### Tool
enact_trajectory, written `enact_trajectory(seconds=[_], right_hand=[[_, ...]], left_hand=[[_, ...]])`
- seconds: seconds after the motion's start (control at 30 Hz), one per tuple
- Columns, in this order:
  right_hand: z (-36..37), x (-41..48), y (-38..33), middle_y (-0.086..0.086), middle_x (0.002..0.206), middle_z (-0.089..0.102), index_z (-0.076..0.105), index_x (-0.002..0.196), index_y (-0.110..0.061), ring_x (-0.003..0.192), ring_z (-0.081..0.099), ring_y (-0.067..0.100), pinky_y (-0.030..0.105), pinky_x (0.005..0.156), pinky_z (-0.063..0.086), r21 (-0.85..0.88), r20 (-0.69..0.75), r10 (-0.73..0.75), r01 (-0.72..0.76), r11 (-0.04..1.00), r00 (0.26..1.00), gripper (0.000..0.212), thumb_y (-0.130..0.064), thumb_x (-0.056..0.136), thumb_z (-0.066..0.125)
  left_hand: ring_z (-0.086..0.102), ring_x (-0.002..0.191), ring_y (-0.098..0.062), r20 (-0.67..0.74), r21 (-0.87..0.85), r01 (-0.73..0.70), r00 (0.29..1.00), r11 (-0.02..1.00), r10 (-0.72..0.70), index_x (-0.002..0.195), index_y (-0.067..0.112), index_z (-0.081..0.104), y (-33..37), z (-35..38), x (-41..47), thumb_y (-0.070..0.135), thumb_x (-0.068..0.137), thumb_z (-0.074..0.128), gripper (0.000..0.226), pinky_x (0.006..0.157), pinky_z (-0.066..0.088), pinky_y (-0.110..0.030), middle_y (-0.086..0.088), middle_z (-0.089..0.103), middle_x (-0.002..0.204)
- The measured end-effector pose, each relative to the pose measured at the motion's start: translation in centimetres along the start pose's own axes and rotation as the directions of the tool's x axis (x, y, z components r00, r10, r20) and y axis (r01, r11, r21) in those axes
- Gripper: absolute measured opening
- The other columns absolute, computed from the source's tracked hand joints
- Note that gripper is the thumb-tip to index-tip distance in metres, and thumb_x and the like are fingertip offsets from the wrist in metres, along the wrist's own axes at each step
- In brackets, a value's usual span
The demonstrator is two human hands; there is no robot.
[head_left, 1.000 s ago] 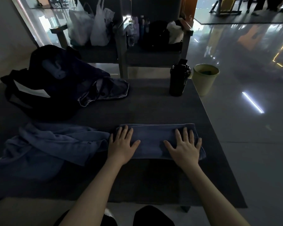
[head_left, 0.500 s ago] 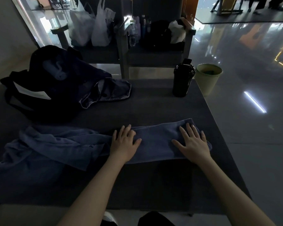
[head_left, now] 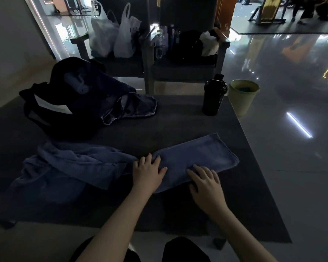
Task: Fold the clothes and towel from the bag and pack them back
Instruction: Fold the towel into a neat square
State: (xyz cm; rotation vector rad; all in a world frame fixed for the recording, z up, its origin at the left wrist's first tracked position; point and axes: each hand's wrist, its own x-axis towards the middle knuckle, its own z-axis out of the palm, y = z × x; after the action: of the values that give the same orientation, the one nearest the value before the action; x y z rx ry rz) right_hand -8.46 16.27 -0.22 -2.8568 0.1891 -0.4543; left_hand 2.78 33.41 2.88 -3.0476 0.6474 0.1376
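1. Left hand [head_left: 148, 172]: lower centre of the frame. Flat, fingers relaxed, pressing on the towel's left end and grasping nothing. It likely pins that end so the strip cannot slide.
2. Right hand [head_left: 206, 183]: just right of it. Also flat and released, fingertips on the towel's near edge, palm over the desk. It seems to be smoothing or readying the next fold.
3. Towel [head_left: 197, 156]: centre, under both hands. Blue, folded into a long strip, lying slantwise with its free end toward the upper right. Another fold looks due before packing.
4. Blue garment [head_left: 70, 167]: left of centre, meeting the towel's left end. Crumpled and unfolded, probably next in line.
5. Desk [head_left: 178, 121]: dark top carrying items 3 to 8.
6. Bag [head_left: 64, 110]: upper left, black, slumped. It is where the folded items are to go.
7. Denim piece [head_left: 134, 106]: spilling from the bag onto the desk, unfolded.
8. Bottle [head_left: 213, 97]: upper right, upright near the desk's far edge, well apart from the work.
9. Bin [head_left: 242, 97]: on the floor beside the bottle.
10. Chairs [head_left: 186, 70]: top of frame, holding plastic bags [head_left: 114, 35].
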Motion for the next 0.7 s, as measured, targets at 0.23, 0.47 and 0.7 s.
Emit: enact_trajectory(seconds=[0.23, 0.47, 0.7], right_hand=[[-2.2, -0.9, 0.3, -0.006, 0.149, 0.036, 0.045, 0.138, -0.028, 0.140, 0.029, 0.020, 0.048, 0.113, 0.017, 0.058, 0.195, -0.077, 0.067, 0.996, 0.978, 0.061, -0.040, 0.081, 0.064], [-2.1, -3.5, -3.1, -0.010, 0.109, 0.069, 0.073, 0.097, -0.031, 0.102, 0.065, 0.016, 0.040, 0.085, 0.052, 0.081, 0.097, -0.268, 0.260, 0.962, 0.959, 0.037, -0.036, 0.070, 0.047], [-4.1, -4.3, -2.0, 0.002, 0.072, 0.062, 0.061, 0.081, -0.007, 0.065, 0.058, 0.020, 0.035, 0.061, 0.045, 0.446, 0.119, 0.064, -0.111, 0.888, 0.991, 0.012, -0.008, 0.091, 0.055]], left_hand=[[0.037, 0.128, -0.025, 0.013, 0.005, -0.016, 1.000, 1.000, 0.016, 0.145, 0.027, 0.033, -0.3, -0.6, -4.4, 0.053, 0.098, 0.030, 0.054, 0.103, 0.027, -0.041, -0.005, 0.043, 0.139], [0.040, 0.123, -0.026, 0.066, -0.017, -0.011, 0.998, 1.000, 0.012, 0.132, 0.026, 0.052, 0.0, -1.8, -7.5, 0.047, 0.100, 0.027, 0.046, 0.099, 0.028, -0.042, -0.007, 0.048, 0.131], [0.053, 0.106, -0.015, 0.270, -0.811, 0.215, 0.962, 0.544, 0.023, 0.107, 0.015, 0.062, -0.8, -2.5, -8.7, 0.069, 0.082, 0.043, 0.063, 0.099, 0.043, -0.043, 0.001, 0.057, 0.115]])
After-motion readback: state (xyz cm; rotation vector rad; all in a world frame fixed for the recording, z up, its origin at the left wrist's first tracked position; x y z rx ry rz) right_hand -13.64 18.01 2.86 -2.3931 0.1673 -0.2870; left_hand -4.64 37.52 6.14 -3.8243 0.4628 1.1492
